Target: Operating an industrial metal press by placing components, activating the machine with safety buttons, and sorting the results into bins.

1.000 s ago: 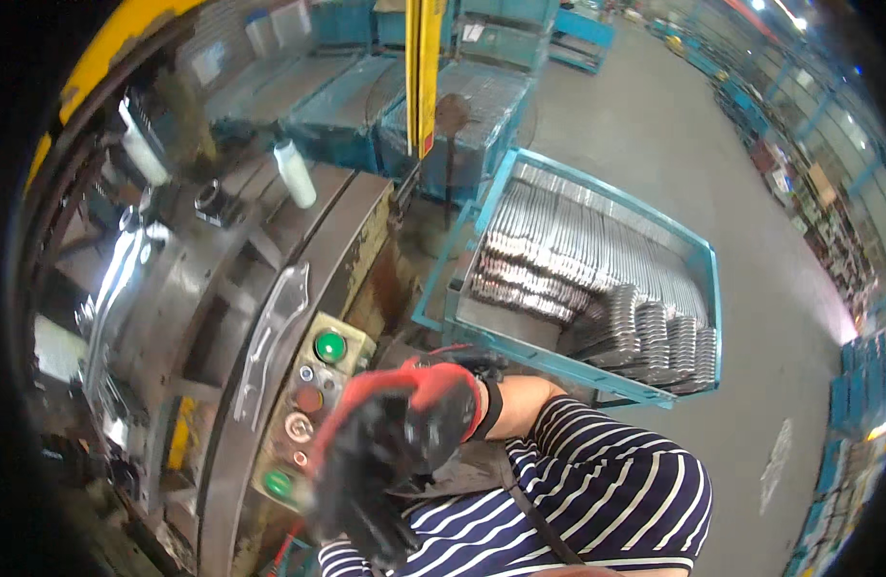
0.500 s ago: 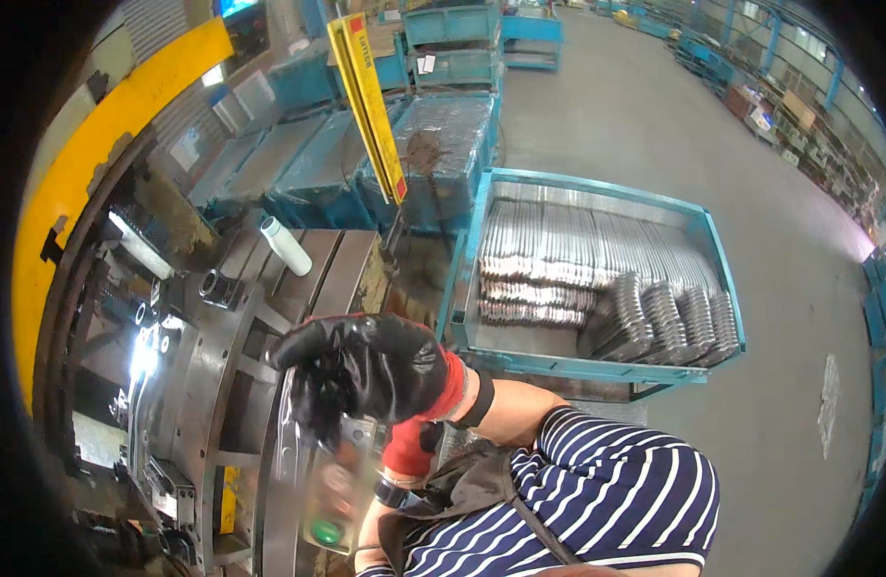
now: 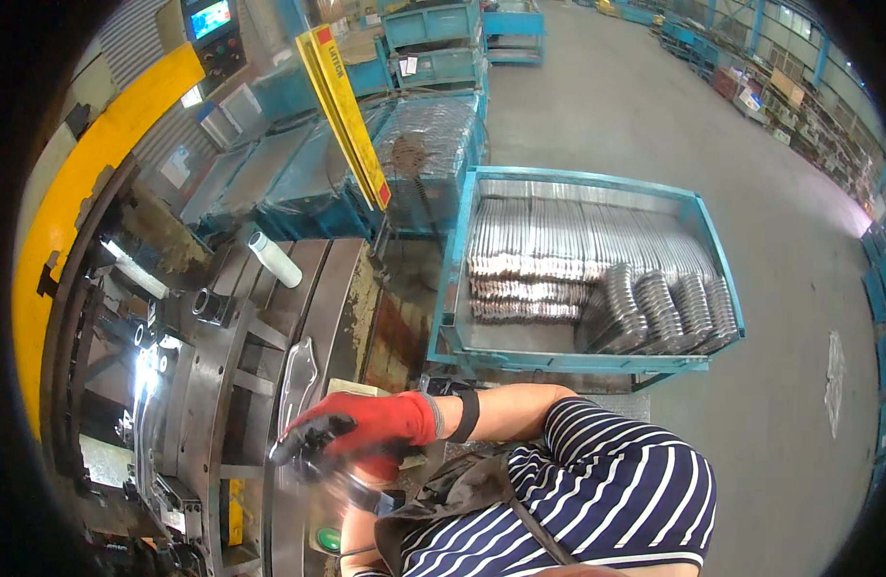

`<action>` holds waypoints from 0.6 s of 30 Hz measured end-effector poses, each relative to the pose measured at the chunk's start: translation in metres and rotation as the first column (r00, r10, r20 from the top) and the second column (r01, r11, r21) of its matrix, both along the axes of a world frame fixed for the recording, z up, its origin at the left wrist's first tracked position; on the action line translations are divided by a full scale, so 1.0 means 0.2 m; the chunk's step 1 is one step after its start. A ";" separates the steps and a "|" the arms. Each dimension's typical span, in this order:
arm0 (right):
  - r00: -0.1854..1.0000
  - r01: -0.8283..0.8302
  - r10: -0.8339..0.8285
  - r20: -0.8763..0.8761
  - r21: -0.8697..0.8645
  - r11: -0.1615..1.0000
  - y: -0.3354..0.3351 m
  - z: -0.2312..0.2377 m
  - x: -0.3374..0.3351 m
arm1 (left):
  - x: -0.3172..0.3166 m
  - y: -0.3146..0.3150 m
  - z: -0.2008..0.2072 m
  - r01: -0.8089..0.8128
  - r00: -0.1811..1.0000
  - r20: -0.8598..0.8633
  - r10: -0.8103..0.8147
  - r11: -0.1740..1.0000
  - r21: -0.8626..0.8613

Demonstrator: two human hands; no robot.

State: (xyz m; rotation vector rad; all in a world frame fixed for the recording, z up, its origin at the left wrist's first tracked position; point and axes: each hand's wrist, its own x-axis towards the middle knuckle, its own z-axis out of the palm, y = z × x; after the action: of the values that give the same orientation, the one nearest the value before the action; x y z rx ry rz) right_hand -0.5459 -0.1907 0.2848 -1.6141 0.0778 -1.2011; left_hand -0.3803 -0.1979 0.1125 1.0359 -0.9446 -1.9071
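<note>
at the far left, a yellow guard frame (image 3: 106, 216) curves beside the machine you work at. next come a dark block with a round hole (image 3: 209, 306) and a white cylinder (image 3: 276, 261), both on the steel bed (image 3: 339, 279). just below the cylinder, a long shiny metal bracket (image 3: 299, 375) lies along the bed's near edge, its upper end in plain sight. your right hand (image 3: 356, 425), in a red glove with black fingers, is over or right beside the bracket's lower end. those fingers look bent inward, but blur hides their tips, so you cannot tell whether they pinch it. your left hand (image 3: 374, 468) lies mostly behind the right one; its fingers are hidden, so their state cannot be told. both hands partly cover a cream control box (image 3: 358, 388).

to the right stands the blue bin (image 3: 578, 363). going by its load, much is already stacked: long ranks of metal parts (image 3: 558, 226) at the back and four shorter stacks (image 3: 659, 313) at the near right. the bare patch of floor between suggests room left, and the bracket is outside it.

against half a second ago, your right hand is lower and shows its red back instead of black fingers, the bracket's upper length is uncovered, and the bin's load looks unchanged.
</note>
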 end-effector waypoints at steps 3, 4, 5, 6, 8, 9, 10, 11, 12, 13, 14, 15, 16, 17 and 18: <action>0.995 0.070 -0.074 -0.064 -0.060 0.996 0.02 0.03 -0.01 | 0.03 0.02 -0.02 -0.006 1.000 0.012 0.006 1.000 0.017; 0.995 0.083 -0.087 -0.049 -0.078 0.993 0.02 0.04 -0.02 | 0.04 0.02 -0.03 -0.005 1.000 0.014 0.005 1.000 0.020; 0.997 0.079 -0.080 -0.018 -0.063 0.995 0.02 0.02 0.00 | 0.04 0.03 -0.03 -0.010 1.000 0.026 0.009 1.000 0.024; 0.997 0.079 -0.078 0.009 -0.047 0.996 0.01 -0.02 0.03 | 0.04 0.04 -0.03 -0.007 1.000 0.023 0.006 1.000 0.028; 0.998 0.055 -0.055 -0.024 -0.014 0.998 0.03 -0.06 0.06 | 0.05 0.04 -0.04 -0.013 0.999 0.032 0.011 0.999 0.040; 0.996 0.033 -0.033 -0.084 0.003 0.999 0.05 -0.06 0.06 | 0.06 0.05 -0.05 -0.010 0.999 0.031 0.009 0.999 0.048; 0.990 0.013 -0.010 -0.143 0.021 1.000 0.07 -0.05 0.07 | 0.08 0.06 -0.05 -0.017 0.999 0.034 0.015 0.998 0.053; 0.987 -0.116 0.122 -0.100 0.065 0.991 0.07 -0.03 0.08 | 0.09 0.05 -0.05 -0.021 0.999 0.037 0.019 0.998 0.055; 0.989 -0.091 0.097 -0.115 0.052 0.994 0.07 -0.06 0.09 | 0.10 0.06 -0.05 -0.026 0.999 0.041 0.023 0.998 0.058; 0.989 -0.066 0.071 -0.130 0.039 0.997 0.08 -0.10 0.11 | 0.11 0.07 -0.06 -0.035 0.999 0.039 0.032 0.997 0.065; 0.989 -0.041 0.044 -0.144 0.025 0.999 0.08 -0.13 0.12 | 0.11 0.08 -0.07 -0.051 0.998 0.029 0.049 0.996 0.070; 0.984 -0.070 0.079 -0.161 0.062 0.996 0.09 -0.13 0.13 | 0.13 0.09 -0.07 -0.045 0.998 0.038 0.043 0.997 0.069; 0.978 -0.098 0.114 -0.177 0.099 0.990 0.09 -0.13 0.13 | 0.13 0.09 -0.07 -0.049 0.998 0.047 0.046 0.996 0.078; 0.976 -0.135 0.154 -0.156 0.123 0.983 0.10 -0.13 0.14 | 0.14 0.10 -0.07 -0.057 0.998 0.043 0.054 0.995 0.077; 0.972 -0.175 0.195 -0.134 0.146 0.974 0.11 -0.13 0.15 | 0.15 0.10 -0.07 -0.061 0.997 0.046 0.058 0.995 0.081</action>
State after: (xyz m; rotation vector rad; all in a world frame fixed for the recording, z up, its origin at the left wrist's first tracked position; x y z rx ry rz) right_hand -0.5167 -0.1694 0.2581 -1.5541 0.0972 -0.9136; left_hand -0.3509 -0.1789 0.0992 1.1450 -0.8564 -1.8944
